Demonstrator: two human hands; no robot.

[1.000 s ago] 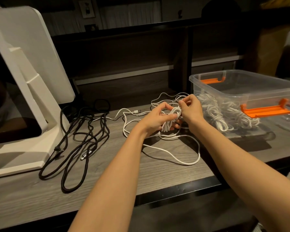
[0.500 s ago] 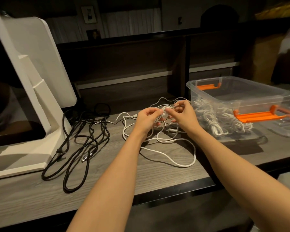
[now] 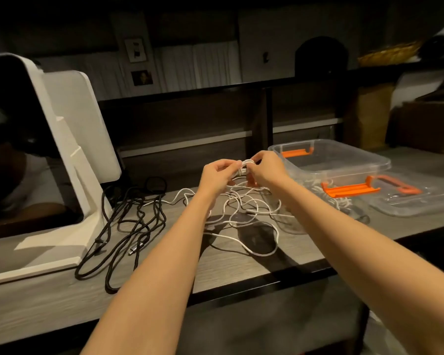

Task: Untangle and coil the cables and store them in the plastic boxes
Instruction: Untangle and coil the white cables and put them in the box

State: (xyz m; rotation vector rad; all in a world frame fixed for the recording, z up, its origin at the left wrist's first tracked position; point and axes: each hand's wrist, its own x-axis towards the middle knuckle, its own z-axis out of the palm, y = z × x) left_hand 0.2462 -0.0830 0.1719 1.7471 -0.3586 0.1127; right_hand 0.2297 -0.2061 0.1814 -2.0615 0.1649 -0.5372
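A: White cable (image 3: 251,213) status? where's it sitting

B: mid desk (image 3: 49,298), loose tangle between the front edge and the back edge. Top of it is lifted off the surface, bunched between both hands

A: hands?

B: left hand (image 3: 219,174) pinching the bunch from the left, fingers curled on it. Right hand (image 3: 265,170) pinching it from the right, thumb and fingers closed on the small white loop at the top. Hands nearly touching, loop sits right between them

A: so which way does the slack run

B: straight down and toward the front edge. Biggest loop trails out near the front edge, under the right forearm. No clear long axis, it's a heap. Free slack is below and nearer than the hands, so I'd guess the next wrap pulls it up and away from the person

A: box?

B: plastic box (image 3: 344,160) just right of the right hand, toward the right end of the desk, white coils already inside. Right hand is the nearer one for the drop. Lid (image 3: 415,203) lies beside it

A: black ones?

B: black cables (image 3: 128,221) still tangled at the left, by the white stand (image 3: 87,201). Untouched
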